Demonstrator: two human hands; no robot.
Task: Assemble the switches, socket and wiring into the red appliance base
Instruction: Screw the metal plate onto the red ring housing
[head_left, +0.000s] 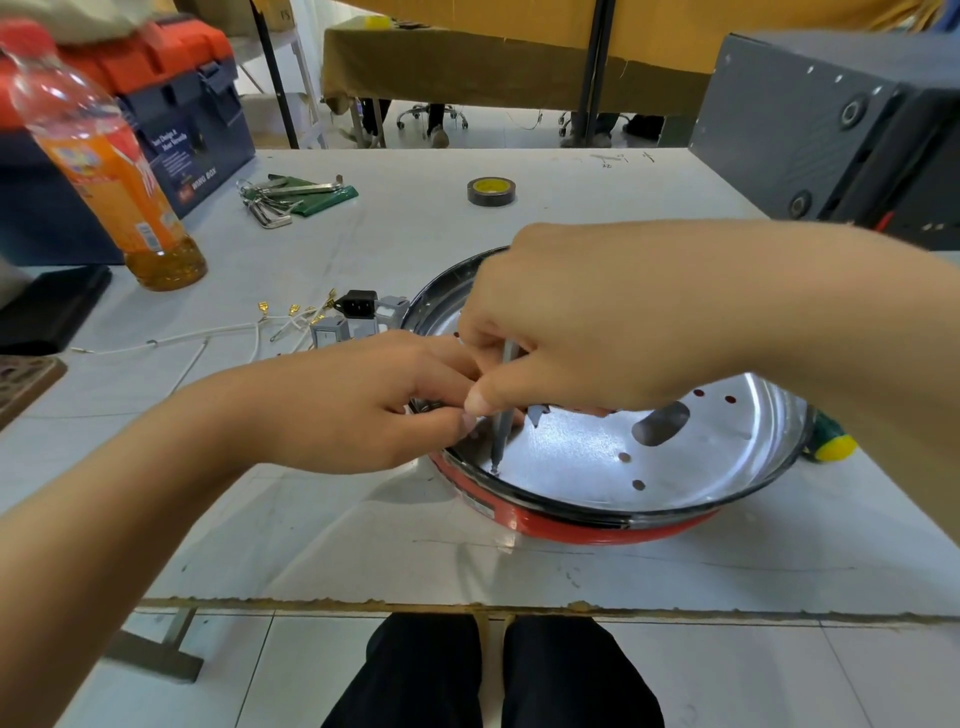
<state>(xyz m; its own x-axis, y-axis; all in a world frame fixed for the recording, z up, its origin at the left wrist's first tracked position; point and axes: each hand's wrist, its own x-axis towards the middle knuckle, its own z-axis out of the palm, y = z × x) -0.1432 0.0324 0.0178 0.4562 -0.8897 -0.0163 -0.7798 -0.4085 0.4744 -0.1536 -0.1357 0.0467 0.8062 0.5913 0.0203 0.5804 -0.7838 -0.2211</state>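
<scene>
The red appliance base (561, 525) lies on the table with its shiny metal inner plate (582, 457) facing up. My right hand (587, 322) grips a thin grey screwdriver shaft (500, 421) held upright, its tip on a screw near the plate's front-left rim. My left hand (363, 400) rests at the base's left rim, and its fingertips pinch something small beside the shaft; what it is stays hidden. Behind my left hand lie the black socket (358, 301), grey switches (332, 330) and white wires (218, 335) with brass terminals.
An orange drink bottle (109, 171) stands at the left, with a toolbox (176, 104) behind it. Hex keys (285, 195) and a tape roll (491, 190) lie farther back. A grey machine (831, 124) sits at the right; a green-yellow screwdriver handle (831, 441) lies beside the base.
</scene>
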